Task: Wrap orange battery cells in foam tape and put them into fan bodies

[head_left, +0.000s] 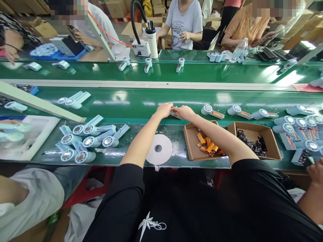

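Note:
My left hand (164,110) and my right hand (186,113) meet over the near belt, fingers closed around a pale blue housing (176,115). Most of that piece is hidden under my fingers; a hint of orange shows at the fingertips. Below my right forearm sits a cardboard box of orange batteries (207,145). A white tape roll (163,156) lies flat on the bench below my hands. To the right on the belt, a pale blue handheld fan housing (207,109) with an open handle shows an orange battery inside.
A second cardboard box (274,148) holds black parts. Several fan housings (111,141) lie in a group at left, with more (285,128) at far right beside another person's hand (316,171). A slanted beam (42,102) crosses at left. People sit across the far belt (161,72).

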The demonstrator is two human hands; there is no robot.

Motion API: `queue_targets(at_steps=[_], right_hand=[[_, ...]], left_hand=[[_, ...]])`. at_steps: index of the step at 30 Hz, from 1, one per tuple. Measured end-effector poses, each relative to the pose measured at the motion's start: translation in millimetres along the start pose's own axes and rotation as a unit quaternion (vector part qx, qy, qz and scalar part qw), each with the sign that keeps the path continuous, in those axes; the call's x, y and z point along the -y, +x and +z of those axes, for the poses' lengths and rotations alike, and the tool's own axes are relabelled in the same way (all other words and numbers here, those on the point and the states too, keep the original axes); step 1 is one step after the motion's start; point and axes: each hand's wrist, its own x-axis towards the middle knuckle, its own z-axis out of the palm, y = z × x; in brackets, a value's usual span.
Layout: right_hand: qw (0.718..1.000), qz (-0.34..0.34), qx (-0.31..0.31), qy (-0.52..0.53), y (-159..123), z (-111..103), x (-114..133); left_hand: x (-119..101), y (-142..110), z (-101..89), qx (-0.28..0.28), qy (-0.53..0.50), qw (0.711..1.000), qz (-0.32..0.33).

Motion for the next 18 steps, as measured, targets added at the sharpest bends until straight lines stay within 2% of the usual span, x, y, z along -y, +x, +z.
queue_targets(at_steps=[5, 10, 18], right_hand=[[0.999, 0.018, 0.018, -0.043, -7.8, -13.2, -8.4], [0.995, 0.044, 0.04, -0.076, -23.1, -25.7, -14.6], [0.992, 0.041, 0.084, -0.085, -21.3, -14.3, 9.6]], left_hand=[[-14.4, 9.7, 7.5, -0.01, -0.014, 0.999, -0.03], [-25.5, 16.4, 7.0, -0.023, -0.037, 0.998, -0.055], [-34.8, 5.8, 3.3, -0.026, -0.046, 0.997, -0.062]])
